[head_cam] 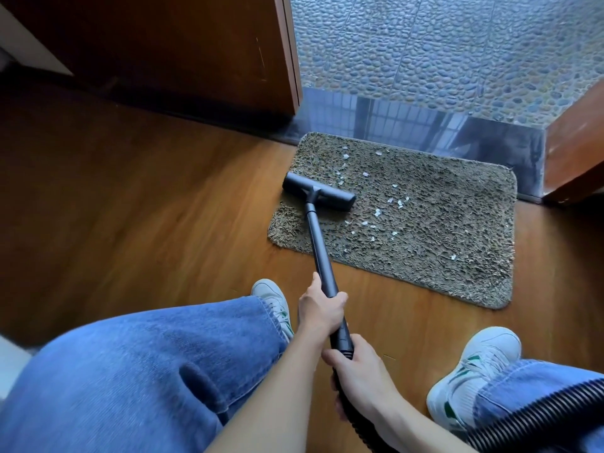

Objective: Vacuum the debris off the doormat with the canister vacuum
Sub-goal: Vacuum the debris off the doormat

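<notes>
The left hand (322, 308) gripped the black vacuum wand (317, 243), fingers curled round it. The right hand (359, 371) gripped its near end. The floor head (318, 191) sat on the doormat's (425, 263) 9 o'clock side, with white bits (377, 212) at the head's 3 o'clock.
</notes>
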Demonstrator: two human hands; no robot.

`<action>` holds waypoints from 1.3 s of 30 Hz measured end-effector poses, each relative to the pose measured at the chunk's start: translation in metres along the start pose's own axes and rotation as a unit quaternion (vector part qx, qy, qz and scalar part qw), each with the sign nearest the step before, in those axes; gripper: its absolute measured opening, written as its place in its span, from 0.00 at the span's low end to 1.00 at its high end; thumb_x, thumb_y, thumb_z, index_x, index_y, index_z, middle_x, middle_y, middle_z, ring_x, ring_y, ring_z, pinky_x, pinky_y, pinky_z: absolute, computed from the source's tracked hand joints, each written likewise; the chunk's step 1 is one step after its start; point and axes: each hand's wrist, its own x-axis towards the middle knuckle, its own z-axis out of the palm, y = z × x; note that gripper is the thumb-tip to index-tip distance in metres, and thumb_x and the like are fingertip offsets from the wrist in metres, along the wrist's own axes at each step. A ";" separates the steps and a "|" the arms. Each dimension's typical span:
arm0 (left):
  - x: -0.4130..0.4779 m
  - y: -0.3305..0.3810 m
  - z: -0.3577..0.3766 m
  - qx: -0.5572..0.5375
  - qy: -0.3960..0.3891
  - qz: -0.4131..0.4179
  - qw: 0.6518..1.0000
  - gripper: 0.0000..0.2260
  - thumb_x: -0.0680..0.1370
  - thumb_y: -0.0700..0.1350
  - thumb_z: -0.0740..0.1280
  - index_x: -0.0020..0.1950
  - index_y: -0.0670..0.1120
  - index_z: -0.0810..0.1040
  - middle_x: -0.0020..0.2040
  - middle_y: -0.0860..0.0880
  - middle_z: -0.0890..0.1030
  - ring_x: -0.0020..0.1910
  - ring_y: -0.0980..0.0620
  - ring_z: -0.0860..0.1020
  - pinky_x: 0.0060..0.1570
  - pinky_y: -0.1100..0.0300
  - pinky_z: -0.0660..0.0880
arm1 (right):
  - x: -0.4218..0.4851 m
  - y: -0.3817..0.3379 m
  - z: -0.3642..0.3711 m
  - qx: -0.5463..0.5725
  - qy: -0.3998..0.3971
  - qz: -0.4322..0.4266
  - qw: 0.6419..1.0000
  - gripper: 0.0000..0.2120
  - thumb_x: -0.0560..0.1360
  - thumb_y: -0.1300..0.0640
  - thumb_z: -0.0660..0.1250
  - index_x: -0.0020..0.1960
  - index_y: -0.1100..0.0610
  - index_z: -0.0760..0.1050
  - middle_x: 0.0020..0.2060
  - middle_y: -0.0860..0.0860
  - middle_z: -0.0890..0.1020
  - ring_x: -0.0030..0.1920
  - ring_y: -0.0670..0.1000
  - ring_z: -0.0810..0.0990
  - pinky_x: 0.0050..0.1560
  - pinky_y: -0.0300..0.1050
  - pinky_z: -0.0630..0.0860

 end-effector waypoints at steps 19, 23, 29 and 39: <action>0.056 0.000 -0.008 -0.076 0.021 -0.005 0.997 0.41 0.64 0.57 0.64 0.78 0.50 0.66 0.54 0.43 0.85 0.43 0.39 0.86 0.49 0.45 0.83 | 0.036 -0.024 0.007 -0.014 0.013 -0.023 1.000 0.13 0.75 0.46 0.67 0.45 0.55 0.70 0.34 0.52 0.80 0.26 0.55 0.78 0.27 0.45 0.73; 0.071 0.005 -0.011 -0.082 0.016 -0.003 0.996 0.38 0.63 0.57 0.65 0.73 0.48 0.69 0.54 0.42 0.84 0.43 0.38 0.86 0.48 0.42 0.84 | 0.041 -0.034 0.006 0.013 0.000 -0.020 1.000 0.15 0.75 0.46 0.68 0.47 0.57 0.70 0.33 0.52 0.79 0.23 0.54 0.78 0.29 0.46 0.75; 0.043 0.001 -0.009 -0.096 -0.020 -0.005 0.995 0.34 0.72 0.50 0.66 0.78 0.48 0.63 0.44 0.47 0.82 0.34 0.44 0.86 0.43 0.48 0.85 | 0.026 -0.020 0.008 -0.005 0.010 -0.007 1.000 0.12 0.76 0.49 0.67 0.48 0.58 0.71 0.33 0.54 0.80 0.24 0.56 0.77 0.27 0.47 0.75; -0.014 -0.046 0.051 -0.068 -0.039 0.025 0.997 0.47 0.65 0.63 0.61 0.83 0.54 0.54 0.61 0.44 0.80 0.49 0.37 0.84 0.53 0.41 0.82 | -0.024 0.046 -0.003 -0.055 0.037 0.032 0.997 0.12 0.74 0.45 0.67 0.48 0.53 0.73 0.32 0.53 0.85 0.30 0.53 0.83 0.38 0.47 0.80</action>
